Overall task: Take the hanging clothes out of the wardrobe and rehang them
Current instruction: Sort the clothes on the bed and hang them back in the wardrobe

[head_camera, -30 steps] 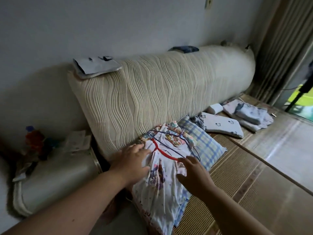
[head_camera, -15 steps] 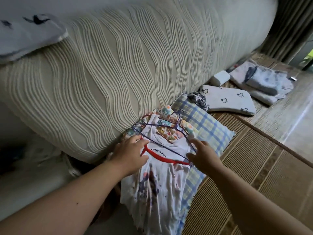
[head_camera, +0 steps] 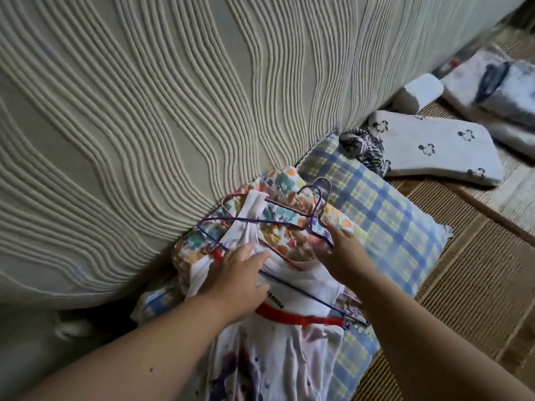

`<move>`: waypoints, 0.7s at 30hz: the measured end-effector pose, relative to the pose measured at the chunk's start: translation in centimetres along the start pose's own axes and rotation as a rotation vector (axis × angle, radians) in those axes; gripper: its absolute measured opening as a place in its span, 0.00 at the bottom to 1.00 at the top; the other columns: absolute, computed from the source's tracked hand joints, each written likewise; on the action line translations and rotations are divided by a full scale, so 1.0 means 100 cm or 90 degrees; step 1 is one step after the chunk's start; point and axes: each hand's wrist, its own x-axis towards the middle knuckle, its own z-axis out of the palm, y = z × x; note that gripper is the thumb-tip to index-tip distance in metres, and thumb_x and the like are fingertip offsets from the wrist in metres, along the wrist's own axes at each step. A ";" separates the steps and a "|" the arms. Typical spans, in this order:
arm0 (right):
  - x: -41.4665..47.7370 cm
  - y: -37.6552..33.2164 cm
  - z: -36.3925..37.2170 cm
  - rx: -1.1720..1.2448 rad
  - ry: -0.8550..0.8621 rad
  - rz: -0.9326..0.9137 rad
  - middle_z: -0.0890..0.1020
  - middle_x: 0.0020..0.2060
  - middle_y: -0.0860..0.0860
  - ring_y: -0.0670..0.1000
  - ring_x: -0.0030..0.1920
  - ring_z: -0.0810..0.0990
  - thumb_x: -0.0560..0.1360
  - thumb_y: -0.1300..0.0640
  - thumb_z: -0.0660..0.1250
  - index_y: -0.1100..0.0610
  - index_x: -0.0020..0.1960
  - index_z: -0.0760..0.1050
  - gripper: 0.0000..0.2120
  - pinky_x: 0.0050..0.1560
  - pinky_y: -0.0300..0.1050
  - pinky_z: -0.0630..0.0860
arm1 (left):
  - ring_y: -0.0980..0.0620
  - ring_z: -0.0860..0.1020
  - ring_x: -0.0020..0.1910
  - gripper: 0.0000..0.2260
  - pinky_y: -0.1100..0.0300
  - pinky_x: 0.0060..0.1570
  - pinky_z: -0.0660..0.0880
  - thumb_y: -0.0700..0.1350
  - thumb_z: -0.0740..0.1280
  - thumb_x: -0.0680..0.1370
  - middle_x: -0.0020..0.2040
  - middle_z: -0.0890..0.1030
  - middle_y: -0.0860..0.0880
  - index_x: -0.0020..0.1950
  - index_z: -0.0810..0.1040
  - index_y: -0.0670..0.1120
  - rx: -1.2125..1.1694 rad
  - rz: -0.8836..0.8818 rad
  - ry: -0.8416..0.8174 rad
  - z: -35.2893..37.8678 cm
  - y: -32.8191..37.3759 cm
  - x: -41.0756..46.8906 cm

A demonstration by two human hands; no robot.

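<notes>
Near edge, 6 o'clock: both forearms come in from the bottom.

White shirt [head_camera: 289,360] with purple stains lies flat at 6, collar toward 12. A red strip [head_camera: 298,317] crosses its neck; can't tell whether it is a hanger or trim.

Left hand [head_camera: 238,274], just below centre at 7: fingers straight and spread, palm down, pressing on the shirt's shoulder and on a wire beneath it. Nothing gripped.

Right hand [head_camera: 346,257], at 5 of centre: fingers curled round the right shoulder of the purple wire hangers [head_camera: 260,222]. Fingertips are hidden under the hand.

The hangers are stacked on the clothes pile, hooks [head_camera: 317,192] pointing to 1. A pinkish wire hanger [head_camera: 285,206] is tangled in with them.

Floral garment [head_camera: 279,185] lies under the hangers, on a plaid pillow [head_camera: 388,218] that runs from centre to 4.

Woven mat [head_camera: 477,273] covers the floor from 3 to 5.

Beyond the pile, 9 through 12: ribbed cream mattress [head_camera: 144,111], standing on edge, the pile touching its base.

At 2: striped cloth bundle [head_camera: 364,146], mouse-print pillow [head_camera: 434,146], white roll [head_camera: 419,92], then a folded stack [head_camera: 498,85], blurred.
</notes>
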 end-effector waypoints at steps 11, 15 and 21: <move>0.039 0.022 0.020 -0.038 0.085 0.012 0.82 0.49 0.55 0.56 0.46 0.78 0.75 0.43 0.65 0.53 0.56 0.76 0.16 0.45 0.49 0.77 | 0.47 0.38 0.76 0.34 0.41 0.74 0.47 0.52 0.61 0.76 0.78 0.38 0.51 0.77 0.45 0.58 0.076 -0.057 0.017 0.012 -0.030 0.066; 0.022 0.014 0.006 0.065 0.073 -0.004 0.80 0.43 0.51 0.50 0.39 0.77 0.77 0.54 0.65 0.55 0.54 0.75 0.08 0.36 0.41 0.73 | 0.47 0.41 0.77 0.33 0.46 0.74 0.46 0.52 0.62 0.76 0.78 0.41 0.49 0.77 0.48 0.57 0.070 -0.031 0.057 -0.001 -0.021 0.056; -0.029 -0.020 -0.030 0.173 0.042 -0.083 0.78 0.37 0.45 0.43 0.36 0.75 0.72 0.53 0.71 0.49 0.45 0.73 0.07 0.34 0.35 0.69 | 0.49 0.52 0.76 0.30 0.51 0.73 0.53 0.54 0.63 0.76 0.78 0.54 0.49 0.75 0.56 0.55 0.045 0.059 0.174 -0.039 0.002 0.020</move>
